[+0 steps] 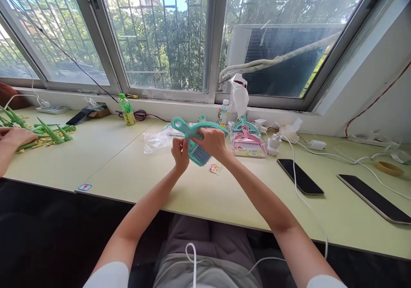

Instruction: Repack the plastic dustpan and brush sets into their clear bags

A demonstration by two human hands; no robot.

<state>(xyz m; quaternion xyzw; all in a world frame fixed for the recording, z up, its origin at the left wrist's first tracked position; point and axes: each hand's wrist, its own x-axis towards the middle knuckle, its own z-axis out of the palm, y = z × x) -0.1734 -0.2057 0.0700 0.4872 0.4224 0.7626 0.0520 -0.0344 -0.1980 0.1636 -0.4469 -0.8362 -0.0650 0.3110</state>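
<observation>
Both my hands hold a small teal brush and dustpan set (192, 137) above the pale yellow table (199, 193). My left hand (180, 153) pinches the lower side of the set near its blue bristles. My right hand (212, 142) is closed over the handle from the right. A small coloured label (216, 167) lies on the table just below my right hand. A pink brush set (248, 142) and a teal one (244, 126) lie further back to the right.
Clear plastic bags (156, 140) lie left of my hands. A green bottle (126, 109) stands by the window. Two phones (300, 176) (377, 199) with white cables lie at the right, beside a tape roll (389, 168). Another person's hand (13, 137) rests by green sticks (48, 133) at far left.
</observation>
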